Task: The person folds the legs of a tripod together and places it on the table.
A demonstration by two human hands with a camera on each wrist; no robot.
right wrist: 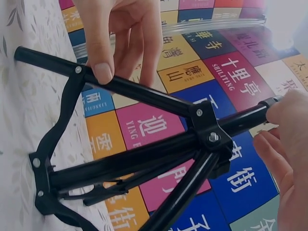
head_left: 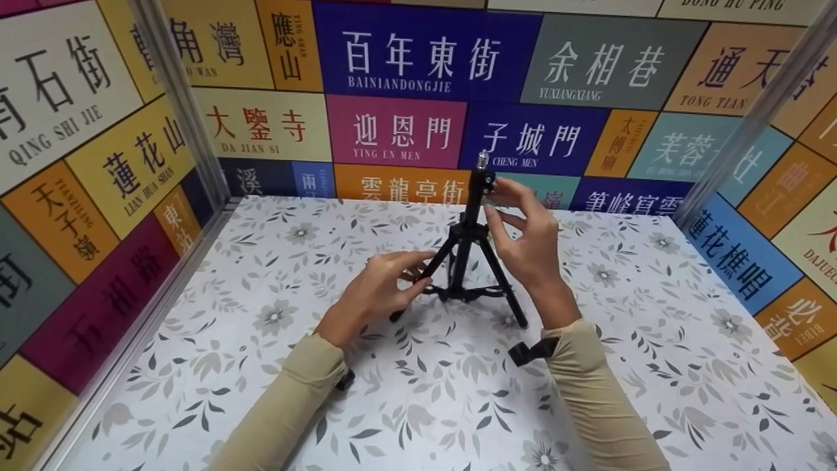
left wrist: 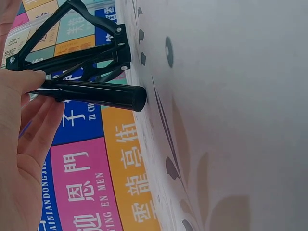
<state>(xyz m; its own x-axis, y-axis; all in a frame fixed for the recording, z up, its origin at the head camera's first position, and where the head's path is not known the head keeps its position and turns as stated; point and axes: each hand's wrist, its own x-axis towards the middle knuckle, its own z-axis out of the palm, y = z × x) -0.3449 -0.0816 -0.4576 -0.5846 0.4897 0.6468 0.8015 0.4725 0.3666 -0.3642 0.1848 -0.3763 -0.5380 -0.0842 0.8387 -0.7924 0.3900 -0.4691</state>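
A small black tripod stand [head_left: 463,258] stands upright on the table with its legs spread, a silver stud [head_left: 482,159] at its top. My left hand [head_left: 376,284] pinches the left leg [left wrist: 98,93] between thumb and fingers, above its foot. Up at the column, my right hand [head_left: 531,245] grips the stand close to a dark knob [head_left: 489,183]. In the right wrist view, the thumb of that hand rests at the column's collar [right wrist: 269,102]; its other fingertips are partly hidden. Flat braces [right wrist: 60,118] join the legs to the central tube.
White cloth with grey leaves and flowers [head_left: 274,366] covers the table. Panels of coloured street-name signs [head_left: 392,131] rise behind and on both sides. Clear edging strips [head_left: 189,111] run along the corners. A black strap [head_left: 533,352] sits at the right wrist.
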